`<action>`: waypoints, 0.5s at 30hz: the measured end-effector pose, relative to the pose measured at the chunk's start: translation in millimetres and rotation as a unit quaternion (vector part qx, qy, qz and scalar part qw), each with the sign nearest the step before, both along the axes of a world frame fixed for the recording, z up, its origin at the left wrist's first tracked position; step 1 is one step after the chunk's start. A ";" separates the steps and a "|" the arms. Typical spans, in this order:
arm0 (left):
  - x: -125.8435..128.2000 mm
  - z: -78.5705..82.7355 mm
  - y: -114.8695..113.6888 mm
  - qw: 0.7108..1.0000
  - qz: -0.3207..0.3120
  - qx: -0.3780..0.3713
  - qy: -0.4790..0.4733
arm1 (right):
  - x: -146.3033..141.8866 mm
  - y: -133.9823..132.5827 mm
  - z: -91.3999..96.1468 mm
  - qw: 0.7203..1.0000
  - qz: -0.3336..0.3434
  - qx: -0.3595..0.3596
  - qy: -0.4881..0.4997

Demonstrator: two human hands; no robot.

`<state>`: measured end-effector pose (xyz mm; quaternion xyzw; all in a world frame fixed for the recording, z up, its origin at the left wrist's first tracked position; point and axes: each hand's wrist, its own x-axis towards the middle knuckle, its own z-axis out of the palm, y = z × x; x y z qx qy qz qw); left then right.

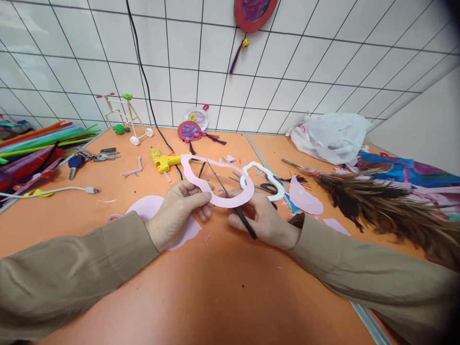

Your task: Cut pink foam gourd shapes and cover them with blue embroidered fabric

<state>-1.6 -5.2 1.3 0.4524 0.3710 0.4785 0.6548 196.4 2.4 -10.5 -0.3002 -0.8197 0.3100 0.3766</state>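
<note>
Bright, even light, no hard shadows. Soft glare on the glossy orange worktop (223, 297) near the bottom edge. Strong wide-angle bend: the lines of the white tiled wall (323, 72) curve toward the corners. Dark vignette at right corners. Olive sleeves blur at the lower edges; centre sharp.

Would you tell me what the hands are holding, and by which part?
The left hand pinches the pink outline by its lower edge; the right hand grips scissors by their black handle.
</note>
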 end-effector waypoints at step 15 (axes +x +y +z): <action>-1.6 1.4 2.1 1.000 -0.011 0.010 0.009 | -3.2 2.0 6.2 0.995 0.074 -0.057 0.045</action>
